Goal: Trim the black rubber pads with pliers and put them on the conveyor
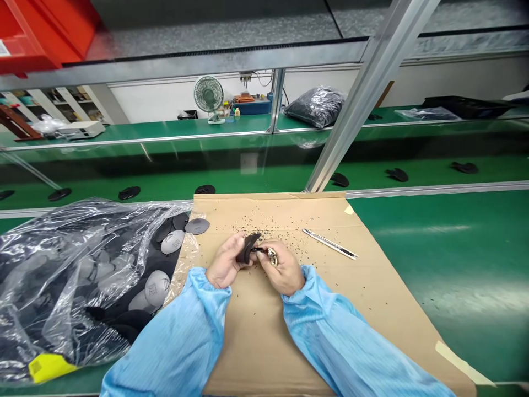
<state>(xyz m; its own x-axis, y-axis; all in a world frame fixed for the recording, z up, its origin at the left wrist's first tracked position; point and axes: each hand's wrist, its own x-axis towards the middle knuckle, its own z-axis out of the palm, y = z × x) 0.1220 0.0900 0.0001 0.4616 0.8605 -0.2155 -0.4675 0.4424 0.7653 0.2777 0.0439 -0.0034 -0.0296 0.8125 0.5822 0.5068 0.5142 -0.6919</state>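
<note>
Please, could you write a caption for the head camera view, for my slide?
Left hand holds a dark curved piece, right hand a small metal tool, above cardboard sprinkled with black crumbs.

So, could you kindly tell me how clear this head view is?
In the head view, the wide lens tilts the metal post, glare streaks the green bench and plastic bag, and the left hand and right hand look fairly sharp.

bright, even light (edges bowed, slight glare)
</note>
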